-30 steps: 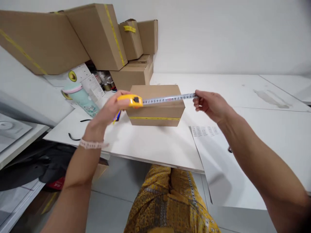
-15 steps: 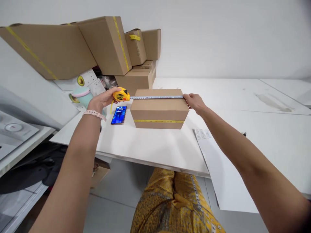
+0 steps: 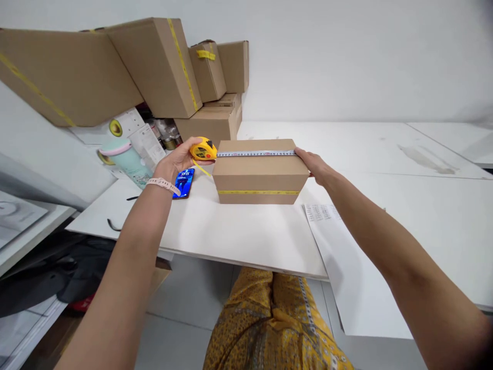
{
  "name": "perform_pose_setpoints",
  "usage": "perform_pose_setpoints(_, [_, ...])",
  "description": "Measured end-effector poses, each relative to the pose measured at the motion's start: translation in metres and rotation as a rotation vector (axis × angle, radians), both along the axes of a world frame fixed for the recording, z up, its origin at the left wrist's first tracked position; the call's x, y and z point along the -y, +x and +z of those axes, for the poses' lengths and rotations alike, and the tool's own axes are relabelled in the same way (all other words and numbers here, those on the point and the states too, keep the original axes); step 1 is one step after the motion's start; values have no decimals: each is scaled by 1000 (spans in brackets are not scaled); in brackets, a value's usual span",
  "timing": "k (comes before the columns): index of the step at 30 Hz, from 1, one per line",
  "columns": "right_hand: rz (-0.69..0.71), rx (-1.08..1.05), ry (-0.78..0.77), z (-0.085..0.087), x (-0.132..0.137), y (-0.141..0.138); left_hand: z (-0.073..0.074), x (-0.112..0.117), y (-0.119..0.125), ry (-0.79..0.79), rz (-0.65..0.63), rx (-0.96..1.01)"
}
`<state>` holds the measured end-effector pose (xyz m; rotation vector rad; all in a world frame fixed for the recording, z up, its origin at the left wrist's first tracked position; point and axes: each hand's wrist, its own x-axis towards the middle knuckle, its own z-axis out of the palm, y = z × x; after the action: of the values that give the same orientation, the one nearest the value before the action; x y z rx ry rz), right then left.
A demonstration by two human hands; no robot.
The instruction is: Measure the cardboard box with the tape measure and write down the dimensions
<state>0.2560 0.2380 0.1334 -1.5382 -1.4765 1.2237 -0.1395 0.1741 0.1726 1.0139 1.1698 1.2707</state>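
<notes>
A small cardboard box (image 3: 262,167) sits on the white table, a yellow strip running along its front side. My left hand (image 3: 181,158), with a pale pink watch strap at the wrist, is closed around a yellow tape measure (image 3: 203,149) at the box's left edge. Its white blade (image 3: 254,153) is pulled out across the top of the box. At the right edge, the fingers of my right hand (image 3: 313,163) press the blade's free end against the corner; the thumb side is partly hidden. A yellow strap dangles below the tape measure.
A lit phone (image 3: 184,182) lies behind my left wrist. Larger cardboard boxes (image 3: 154,67) are stacked at the back left, near a mint-coloured tumbler (image 3: 125,156). A long printed paper sheet (image 3: 350,272) hangs over the table's front edge on the right.
My left hand and the tape measure have moved right, up against the box's left edge, shortening the exposed blade. My right hand stays at the right edge. The view has shifted slightly.
</notes>
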Motion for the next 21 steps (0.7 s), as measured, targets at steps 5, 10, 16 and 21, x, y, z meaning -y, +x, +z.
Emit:
perform_pose_setpoints(5, [-91,20,-7,1,-27,48,-7,-35,48,25,-78,17])
perform_pose_setpoints(10, [-186,46,-15,9,-38,97,-9,-65,104,47,-106,19])
perform_pose_setpoints(16, [-230,21,2,3,-40,160,-12,-82,168,63,-154,19])
perform_pose_setpoints(21, [-237,28,9,3,-31,196,-15,-79,201,66,-164,-7])
